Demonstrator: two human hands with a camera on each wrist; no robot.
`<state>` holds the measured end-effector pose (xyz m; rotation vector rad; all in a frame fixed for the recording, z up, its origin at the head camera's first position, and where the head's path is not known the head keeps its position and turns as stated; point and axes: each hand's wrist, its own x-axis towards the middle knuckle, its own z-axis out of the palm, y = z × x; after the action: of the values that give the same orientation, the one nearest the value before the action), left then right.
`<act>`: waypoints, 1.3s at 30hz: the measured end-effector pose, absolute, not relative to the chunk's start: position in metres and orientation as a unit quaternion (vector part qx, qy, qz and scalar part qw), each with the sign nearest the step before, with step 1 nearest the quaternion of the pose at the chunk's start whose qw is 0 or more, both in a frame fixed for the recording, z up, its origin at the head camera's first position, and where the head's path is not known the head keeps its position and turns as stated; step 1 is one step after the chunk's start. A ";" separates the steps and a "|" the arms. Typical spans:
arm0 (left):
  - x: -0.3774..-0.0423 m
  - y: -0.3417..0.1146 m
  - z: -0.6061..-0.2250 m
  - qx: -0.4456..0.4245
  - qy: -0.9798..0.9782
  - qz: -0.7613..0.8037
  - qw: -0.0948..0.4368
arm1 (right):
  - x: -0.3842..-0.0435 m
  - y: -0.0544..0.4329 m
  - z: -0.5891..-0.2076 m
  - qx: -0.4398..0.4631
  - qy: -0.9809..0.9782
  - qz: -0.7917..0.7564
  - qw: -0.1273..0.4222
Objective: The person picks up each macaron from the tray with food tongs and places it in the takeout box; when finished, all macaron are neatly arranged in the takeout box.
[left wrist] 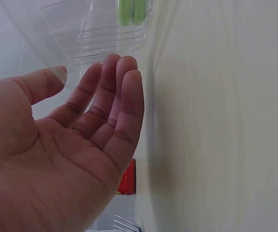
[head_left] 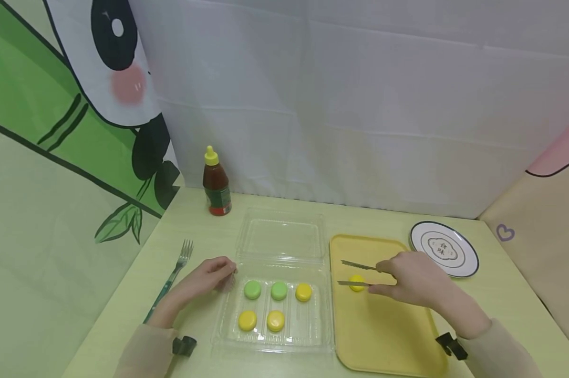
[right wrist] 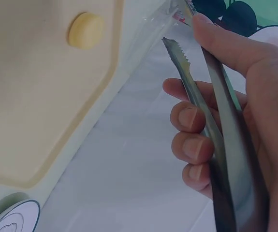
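Observation:
My right hand (head_left: pixel 414 278) grips metal tongs (right wrist: pixel 228 125), whose serrated tips stand apart over the yellow tray (head_left: pixel 383 331). A yellow macaron (head_left: pixel 358 280) lies on the tray, near the tong tips and partly behind one arm. My left hand (head_left: pixel 208 278) is at the left edge of a clear plastic box (head_left: pixel 275 347). In the left wrist view its fingers are slightly bent and spread from the thumb, whose tip is by the box's corner. In the box sit two green macarons (head_left: pixel 252 290) and three yellow macarons (head_left: pixel 276 321); its lid (head_left: pixel 281 236) is folded back.
A fork (head_left: pixel 173 275) lies left of my left hand. At the back left stands a sauce bottle (head_left: pixel 216 186) with a yellow cap. A white plate (head_left: pixel 466 257) with a dark rim is behind my right hand. Cloth curtains (head_left: pixel 360 105) surround the table.

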<state>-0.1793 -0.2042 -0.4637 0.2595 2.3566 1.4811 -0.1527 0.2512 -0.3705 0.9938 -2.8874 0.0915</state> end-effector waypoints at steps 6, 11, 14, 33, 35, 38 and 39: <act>-0.180 -0.204 -0.465 0.093 0.831 0.520 0.173 | -0.151 0.261 -0.375 0.313 -0.948 0.029 0.036; -0.180 -0.204 -0.465 0.095 0.831 0.520 0.174 | -0.150 0.267 -0.381 0.300 -0.953 0.028 0.031; -0.179 -0.204 -0.465 0.094 0.830 0.522 0.173 | -0.149 0.270 -0.382 0.289 -0.956 0.033 0.024; -0.179 -0.203 -0.465 0.091 0.833 0.519 0.173 | -0.149 0.288 -0.403 0.270 -0.962 0.032 0.025; -0.179 -0.203 -0.465 0.088 0.834 0.517 0.173 | -0.149 0.288 -0.405 0.271 -0.962 0.034 0.023; -0.179 -0.203 -0.465 0.085 0.836 0.514 0.174 | -0.150 0.289 -0.406 0.268 -0.962 0.035 0.020; -0.179 -0.203 -0.464 0.086 0.836 0.513 0.174 | -0.150 0.289 -0.407 0.268 -0.963 0.036 0.018</act>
<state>-0.1788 -0.2033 -0.4642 0.2435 2.3700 1.4553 -0.1501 0.2894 -0.4071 0.8329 -2.9888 0.1107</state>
